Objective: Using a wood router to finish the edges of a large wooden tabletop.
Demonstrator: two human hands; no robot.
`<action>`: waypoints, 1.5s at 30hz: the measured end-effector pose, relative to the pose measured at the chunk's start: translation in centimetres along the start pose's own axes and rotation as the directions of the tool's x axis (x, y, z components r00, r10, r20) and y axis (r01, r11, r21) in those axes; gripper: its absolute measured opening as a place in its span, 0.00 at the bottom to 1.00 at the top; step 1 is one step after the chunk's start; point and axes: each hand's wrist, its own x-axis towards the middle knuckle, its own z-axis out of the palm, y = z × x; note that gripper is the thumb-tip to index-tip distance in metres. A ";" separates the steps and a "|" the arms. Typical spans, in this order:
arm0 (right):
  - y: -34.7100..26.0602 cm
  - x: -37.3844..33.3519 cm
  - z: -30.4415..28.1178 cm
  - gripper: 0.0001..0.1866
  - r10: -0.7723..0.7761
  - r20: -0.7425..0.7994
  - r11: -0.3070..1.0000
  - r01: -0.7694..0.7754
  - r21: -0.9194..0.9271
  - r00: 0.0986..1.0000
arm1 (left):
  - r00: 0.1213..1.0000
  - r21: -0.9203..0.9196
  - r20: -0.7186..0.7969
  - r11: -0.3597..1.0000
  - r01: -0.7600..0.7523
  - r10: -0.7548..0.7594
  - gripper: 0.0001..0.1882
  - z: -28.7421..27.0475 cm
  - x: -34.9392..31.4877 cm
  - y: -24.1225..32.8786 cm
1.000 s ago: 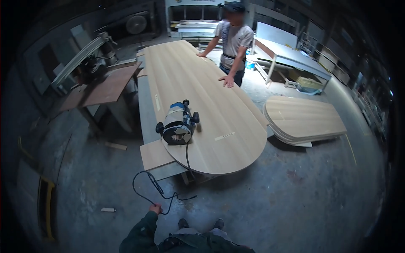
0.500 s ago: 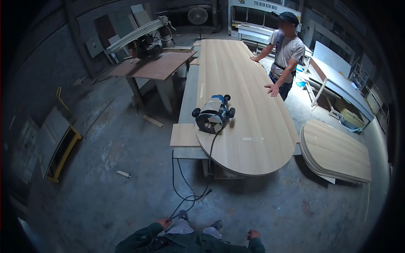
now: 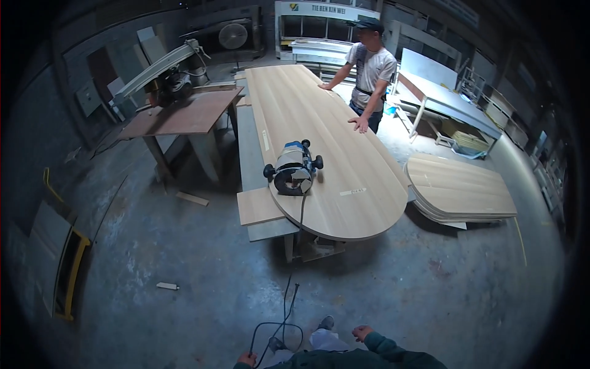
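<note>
My left hand (image 3: pixel 247 358) is closed around a black power cable (image 3: pixel 257 335), at the lower edge of the view. The cable loops over the floor by my shoes, and its other part runs over the panel's edge to a router (image 3: pixel 295 166). This power tool, with a blue body, two black knobs and a round base, lies on its side on a long wood-grain panel (image 3: pixel 344 212) with a rounded near end. My right hand (image 3: pixel 362 333) hangs low beside my body, fingers loosely bent, with nothing seen in it.
Across the panel a person (image 3: pixel 369 67) rests both hands on it. Stacked rounded panels (image 3: pixel 461 184) lie at the right. A saw table (image 3: pixel 184 111) stands at the left, a yellow-framed rack (image 3: pixel 74 273) nearer. A small wood offcut (image 3: pixel 167 286) lies on the floor.
My view has turned to the right and the scene has shifted left. My left hand has drawn the cable lower and nearer to me. The other person's hands stay on the panel.
</note>
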 end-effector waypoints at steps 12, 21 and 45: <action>7.0 -2.4 -2.9 0.19 0.082 -0.177 0.948 -0.022 0.318 0.981 | 1.000 0.187 -0.008 0.982 -0.012 0.014 0.27 -3.5 3.5 2.7; 21.8 3.4 -11.5 0.16 -0.186 0.045 0.907 0.189 -0.377 0.982 | 0.520 0.521 -0.088 0.484 -0.703 0.850 0.35 11.8 2.6 31.8; 26.1 14.7 -40.4 0.25 0.225 -0.371 0.871 -0.016 0.490 0.901 | 0.499 0.796 -0.049 0.335 -0.504 0.865 0.39 40.7 7.9 84.0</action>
